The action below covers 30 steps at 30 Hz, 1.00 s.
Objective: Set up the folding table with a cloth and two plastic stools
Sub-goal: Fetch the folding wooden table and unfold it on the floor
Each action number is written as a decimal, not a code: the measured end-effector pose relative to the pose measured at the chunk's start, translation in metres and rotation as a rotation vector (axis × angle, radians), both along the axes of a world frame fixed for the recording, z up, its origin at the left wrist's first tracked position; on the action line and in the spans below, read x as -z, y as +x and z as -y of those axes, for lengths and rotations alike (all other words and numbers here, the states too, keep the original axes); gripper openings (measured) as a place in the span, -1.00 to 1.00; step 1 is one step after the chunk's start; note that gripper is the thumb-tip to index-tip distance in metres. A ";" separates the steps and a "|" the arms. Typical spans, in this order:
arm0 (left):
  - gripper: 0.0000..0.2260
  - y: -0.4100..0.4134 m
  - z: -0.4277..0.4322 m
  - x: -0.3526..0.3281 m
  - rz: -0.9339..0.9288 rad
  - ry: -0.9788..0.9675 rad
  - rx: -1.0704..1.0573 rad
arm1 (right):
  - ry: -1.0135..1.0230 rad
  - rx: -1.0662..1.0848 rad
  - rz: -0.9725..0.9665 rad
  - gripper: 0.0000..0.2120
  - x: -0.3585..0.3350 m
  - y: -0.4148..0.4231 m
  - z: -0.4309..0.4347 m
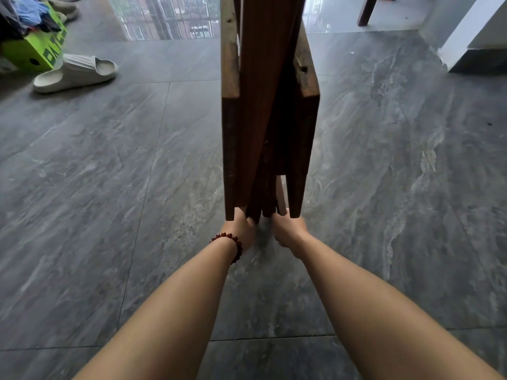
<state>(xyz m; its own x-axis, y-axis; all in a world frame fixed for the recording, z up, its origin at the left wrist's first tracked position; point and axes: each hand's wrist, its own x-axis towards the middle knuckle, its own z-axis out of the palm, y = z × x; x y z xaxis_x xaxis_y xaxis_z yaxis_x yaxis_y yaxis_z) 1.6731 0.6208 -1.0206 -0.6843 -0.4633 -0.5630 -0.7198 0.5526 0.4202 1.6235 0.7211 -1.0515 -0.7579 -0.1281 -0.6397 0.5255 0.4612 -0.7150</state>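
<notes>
Our left hand (241,229) and right hand (288,229) grip the near end of the folded table (263,119), where loose legs swinging shut could pinch them.

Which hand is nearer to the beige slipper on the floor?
Left. The left hand holds the near end of the folded table, on the side toward the slipper; the right hand holds the same end, farther from the slipper.

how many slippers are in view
2 clear: one slipper on the floor beside the green box, a second slipper near the top-left edge; more may be cut off there.
</notes>
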 end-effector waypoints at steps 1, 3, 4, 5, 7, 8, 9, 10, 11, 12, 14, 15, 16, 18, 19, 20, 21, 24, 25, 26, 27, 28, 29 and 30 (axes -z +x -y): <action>-0.58 0.001 0.001 -0.001 -0.012 0.010 -0.010 | -0.014 0.007 0.014 -0.90 -0.003 0.000 -0.001; -0.59 0.001 0.006 -0.001 -0.053 0.006 -0.005 | 0.013 0.014 0.005 -0.82 -0.005 -0.001 -0.007; -0.59 0.001 0.009 0.000 -0.067 0.005 -0.013 | 0.045 -0.002 -0.020 -0.73 0.000 -0.003 -0.012; -0.60 0.002 0.012 0.001 -0.076 0.008 -0.027 | 0.070 -0.009 -0.046 -0.69 -0.004 -0.002 -0.017; -0.63 0.004 0.018 0.002 -0.063 -0.011 -0.019 | 0.083 0.007 -0.068 -0.70 -0.002 -0.003 -0.029; -0.68 0.005 0.019 0.001 -0.061 0.010 -0.023 | 0.089 0.008 -0.070 -0.71 -0.003 -0.002 -0.034; -0.74 0.006 0.019 -0.001 -0.057 0.031 -0.025 | 0.100 0.013 -0.070 -0.70 -0.002 -0.002 -0.038; -0.75 0.006 0.018 0.000 -0.070 0.040 -0.020 | 0.096 0.018 -0.063 -0.69 -0.001 -0.003 -0.041; -0.74 0.006 0.017 -0.002 -0.068 0.041 -0.013 | 0.094 0.025 -0.062 -0.68 -0.001 -0.003 -0.043; -0.71 0.006 0.015 -0.002 -0.066 0.030 -0.004 | 0.090 0.033 -0.056 -0.67 0.000 -0.004 -0.045; -0.68 0.005 0.012 -0.003 -0.068 0.029 -0.006 | 0.106 0.030 -0.064 -0.66 -0.001 -0.004 -0.047; -0.66 0.005 0.011 -0.003 -0.058 0.043 -0.016 | 0.111 0.025 -0.071 -0.66 0.000 -0.005 -0.047; -0.65 0.004 0.010 -0.002 -0.054 0.045 -0.024 | 0.112 0.020 -0.073 -0.66 -0.001 -0.004 -0.047; -0.61 0.004 0.010 0.000 -0.063 0.009 -0.034 | 0.102 0.014 -0.071 -0.67 0.001 -0.005 -0.047; -0.59 0.003 0.009 0.000 -0.066 -0.013 -0.031 | 0.098 0.012 -0.075 -0.68 0.001 -0.007 -0.046; -0.57 0.003 0.010 0.001 -0.070 -0.028 -0.026 | 0.101 0.007 -0.082 -0.68 0.000 -0.009 -0.045; -0.57 0.002 0.011 0.001 -0.070 -0.043 -0.026 | 0.106 0.000 -0.089 -0.68 0.001 -0.011 -0.044; -0.61 -0.005 0.017 0.005 -0.069 -0.068 -0.040 | 0.090 -0.011 -0.094 -0.68 0.001 -0.017 -0.039; -0.67 -0.006 0.019 0.005 -0.066 -0.058 -0.054 | 0.088 -0.013 -0.093 -0.68 0.002 -0.017 -0.037; -0.79 -0.008 0.020 0.005 -0.069 -0.036 -0.061 | 0.087 -0.014 -0.091 -0.68 0.002 -0.018 -0.036; -0.91 -0.009 0.020 0.005 -0.051 -0.004 -0.072 | 0.086 -0.014 -0.089 -0.68 0.003 -0.020 -0.035; -0.93 -0.011 0.020 0.004 -0.047 0.010 -0.078 | 0.089 -0.016 -0.089 -0.67 0.003 -0.022 -0.034; -0.86 -0.014 0.021 0.002 -0.054 -0.003 -0.077 | 0.095 -0.017 -0.091 -0.68 0.004 -0.025 -0.033; -0.73 -0.017 0.022 0.000 -0.055 -0.030 -0.076 | 0.101 -0.017 -0.092 -0.68 0.003 -0.028 -0.031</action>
